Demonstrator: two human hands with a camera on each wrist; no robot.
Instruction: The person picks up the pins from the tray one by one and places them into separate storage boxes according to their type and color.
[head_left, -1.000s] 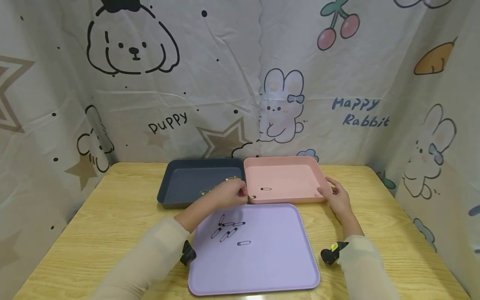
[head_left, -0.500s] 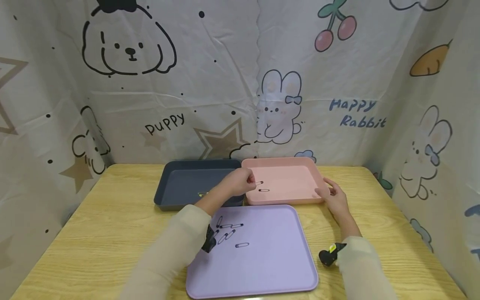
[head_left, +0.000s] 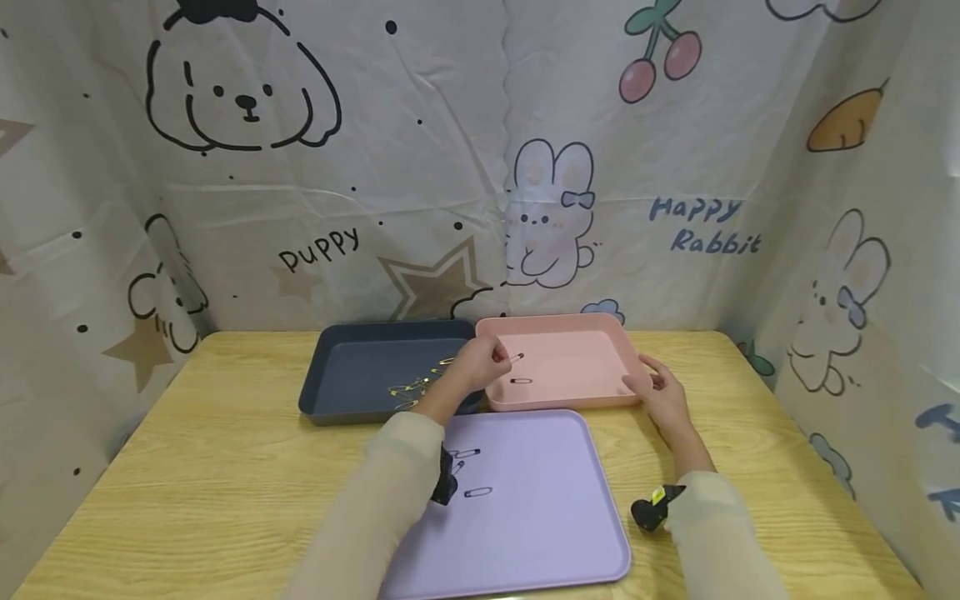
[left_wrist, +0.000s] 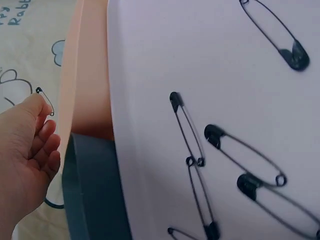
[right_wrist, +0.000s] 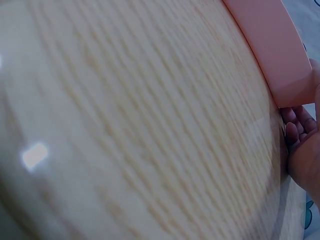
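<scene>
My left hand [head_left: 480,365] pinches a black safety pin [head_left: 517,357] between thumb and fingertips, over the left part of the pink tray [head_left: 570,350]. In the left wrist view this pin [left_wrist: 39,90] sticks up past the thumb. One more black safety pin [head_left: 521,381] lies in the pink tray. At that tray's front right corner my right hand [head_left: 666,400] grips the wall, thumb over the rim and fingers outside. On the lilac tray [head_left: 547,508] lie several black safety pins [left_wrist: 187,127], partly hidden by the left arm in the head view.
A dark blue tray [head_left: 345,371] adjoins the pink one on the left, with several gold-coloured safety pins [head_left: 408,388] near its front right. The trays stand on a wooden table [head_left: 210,467], and a printed curtain [head_left: 420,167] rises behind and at the sides.
My left hand has moved right and away from me, from the dark blue tray's front right corner to over the pink tray, carrying the safety pin. The right hand stays at the pink tray's corner.
</scene>
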